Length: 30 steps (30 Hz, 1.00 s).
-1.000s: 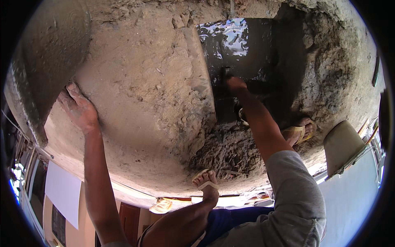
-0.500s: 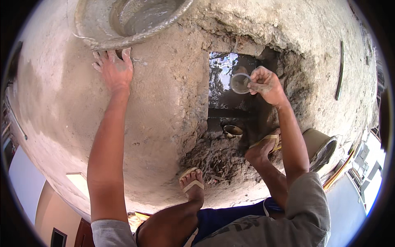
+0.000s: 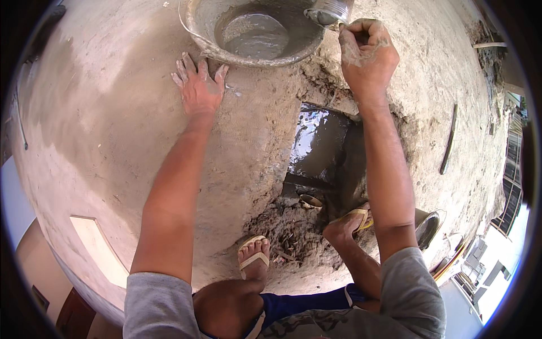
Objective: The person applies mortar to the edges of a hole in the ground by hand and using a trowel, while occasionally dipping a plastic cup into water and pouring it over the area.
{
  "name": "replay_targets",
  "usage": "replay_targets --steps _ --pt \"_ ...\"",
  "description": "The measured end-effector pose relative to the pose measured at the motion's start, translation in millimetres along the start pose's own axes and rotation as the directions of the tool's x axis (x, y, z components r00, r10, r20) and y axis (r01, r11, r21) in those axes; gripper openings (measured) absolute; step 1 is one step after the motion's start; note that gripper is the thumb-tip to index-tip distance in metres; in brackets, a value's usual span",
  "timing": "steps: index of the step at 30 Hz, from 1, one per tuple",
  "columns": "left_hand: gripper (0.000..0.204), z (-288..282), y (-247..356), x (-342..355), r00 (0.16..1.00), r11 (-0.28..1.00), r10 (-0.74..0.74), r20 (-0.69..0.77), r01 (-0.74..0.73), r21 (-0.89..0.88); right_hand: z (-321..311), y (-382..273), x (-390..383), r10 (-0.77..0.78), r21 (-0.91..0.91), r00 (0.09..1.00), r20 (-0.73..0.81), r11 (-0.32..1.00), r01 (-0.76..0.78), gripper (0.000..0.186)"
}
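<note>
My left hand [image 3: 201, 85], caked with grey paste, is spread open on the concrete just below the rim of a large basin [image 3: 203, 31] containing watery grey mix [image 3: 254, 39]. My right hand [image 3: 368, 59], also smeared grey, grips a small clear cup [image 3: 327, 14], tilted at the basin's upper right rim. Below lies a square pit [image 3: 316, 147] with dark, shiny wet mud in it and a short pipe opening [image 3: 310, 201] at its lower edge.
My sandalled feet [image 3: 254, 253] stand at the broken, muddy lower edge of the pit. A cylindrical container [image 3: 426, 226] lies at lower right. A dark rod [image 3: 449, 138] lies on the rough ground at right, and a pale panel [image 3: 99, 248] is at lower left.
My right hand has risen from over the pit to the basin, with the cup in it. My left hand remains spread by the basin. The view has shifted.
</note>
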<state>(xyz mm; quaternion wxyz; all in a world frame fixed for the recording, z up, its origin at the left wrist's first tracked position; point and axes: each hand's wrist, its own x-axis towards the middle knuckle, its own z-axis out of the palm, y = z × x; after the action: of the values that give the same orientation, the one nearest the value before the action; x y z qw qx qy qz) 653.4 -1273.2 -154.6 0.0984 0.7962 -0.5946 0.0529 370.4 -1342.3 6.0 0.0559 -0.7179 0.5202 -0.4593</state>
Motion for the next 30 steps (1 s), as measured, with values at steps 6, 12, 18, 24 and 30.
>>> replay_targets --steps 6,12,18,24,30 --pt "0.067 0 -3 -2 1.0 0.999 -0.006 0.021 0.007 -0.036 20 -1 -1 -0.361 -0.079 0.932 -0.03 0.93 0.358 0.021" --pt "0.067 -2 -4 -2 1.0 1.0 -0.007 0.012 0.007 -0.021 15 -13 -1 -0.505 -0.168 0.862 -0.048 0.855 0.491 0.02" --pt "0.066 1 4 4 1.0 1.0 0.008 -0.008 -0.008 0.005 3 -2 -9 -0.437 -0.13 0.897 -0.065 0.895 0.426 0.02" --pt "0.064 25 -20 -3 0.996 0.994 0.083 -0.012 -0.082 0.068 -46 38 -110 0.685 0.755 0.723 0.089 0.427 -0.497 0.02" --pt "0.074 11 -2 -1 0.992 0.996 0.088 0.095 -0.084 -0.039 -30 147 -358 0.942 0.482 0.191 0.276 0.036 -0.875 0.016"
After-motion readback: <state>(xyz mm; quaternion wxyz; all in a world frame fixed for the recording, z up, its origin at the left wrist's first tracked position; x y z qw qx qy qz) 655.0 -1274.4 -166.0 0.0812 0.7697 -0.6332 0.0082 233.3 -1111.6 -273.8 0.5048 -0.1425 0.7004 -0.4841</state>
